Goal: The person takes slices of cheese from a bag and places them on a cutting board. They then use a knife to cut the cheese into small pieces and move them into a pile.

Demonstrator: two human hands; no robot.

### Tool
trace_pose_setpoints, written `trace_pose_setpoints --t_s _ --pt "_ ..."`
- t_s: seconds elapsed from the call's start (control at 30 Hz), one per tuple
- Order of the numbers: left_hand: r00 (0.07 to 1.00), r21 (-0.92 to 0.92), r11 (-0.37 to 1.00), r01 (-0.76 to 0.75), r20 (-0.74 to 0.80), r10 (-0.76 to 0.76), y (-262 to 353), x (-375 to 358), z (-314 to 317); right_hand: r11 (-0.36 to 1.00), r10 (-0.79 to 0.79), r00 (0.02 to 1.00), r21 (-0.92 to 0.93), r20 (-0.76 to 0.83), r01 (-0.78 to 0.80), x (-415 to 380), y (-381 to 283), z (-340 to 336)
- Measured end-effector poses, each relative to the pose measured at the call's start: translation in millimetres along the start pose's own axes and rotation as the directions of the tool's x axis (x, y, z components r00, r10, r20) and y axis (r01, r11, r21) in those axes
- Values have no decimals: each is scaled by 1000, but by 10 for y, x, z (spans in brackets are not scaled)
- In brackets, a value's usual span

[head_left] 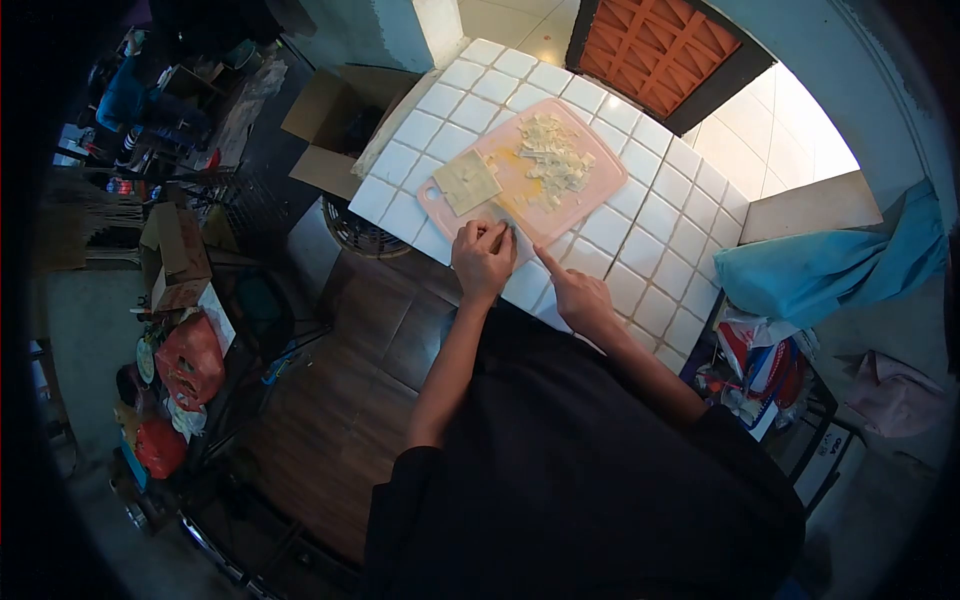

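A pink cutting board (607,199) lies on the white-tiled counter. On its left part rests a pale, flat slab (467,182) with cut lines in it. Small chopped pale pieces (555,160) are heaped over the far right half, with yellow smears beside them. My right hand (583,298) is closed round a knife (520,222), index finger stretched along it; the handle is hidden in the palm. At the near edge of the board my left hand (483,260) is closed, fingertips pressed together beside the blade. What it pinches, if anything, is too small to name.
The tiled counter (655,245) ends just in front of my body. To its left stands an open cardboard box (325,165). A teal cloth (830,255) hangs at the right, above a pile of plastic packets (765,370). An orange lattice panel (655,50) is beyond the counter.
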State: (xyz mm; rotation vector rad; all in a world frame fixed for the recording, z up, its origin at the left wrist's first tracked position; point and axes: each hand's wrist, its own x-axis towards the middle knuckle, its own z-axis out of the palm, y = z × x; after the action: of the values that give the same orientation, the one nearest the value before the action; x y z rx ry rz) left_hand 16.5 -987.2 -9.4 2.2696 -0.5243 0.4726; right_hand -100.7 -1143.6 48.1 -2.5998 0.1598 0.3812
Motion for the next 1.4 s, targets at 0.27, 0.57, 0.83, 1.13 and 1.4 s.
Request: trace_pose_setpoints --t_s 0.27,0.57,0.83,1.13,1.4 --pt "1000 -8 1000 19 1 -19 3 11 -11 999 6 1000 43 22 -7 -345 172 11" --pt "1000 -55 998 7 -21 -8 18 18 -23 996 15 995 91 -94 -7 -81 152 20" --pt "999 -50 998 34 -19 -35 -31 -12 6 990 -88 993 100 -83 97 -166 126 72" --pt "999 -100 994 45 -20 -47 -61 -33 -7 992 -121 991 29 -52 122 43 144 149" --pt "999 -125 992 25 -24 -29 -55 -59 -61 997 -45 999 57 20 44 -226 94 -61"
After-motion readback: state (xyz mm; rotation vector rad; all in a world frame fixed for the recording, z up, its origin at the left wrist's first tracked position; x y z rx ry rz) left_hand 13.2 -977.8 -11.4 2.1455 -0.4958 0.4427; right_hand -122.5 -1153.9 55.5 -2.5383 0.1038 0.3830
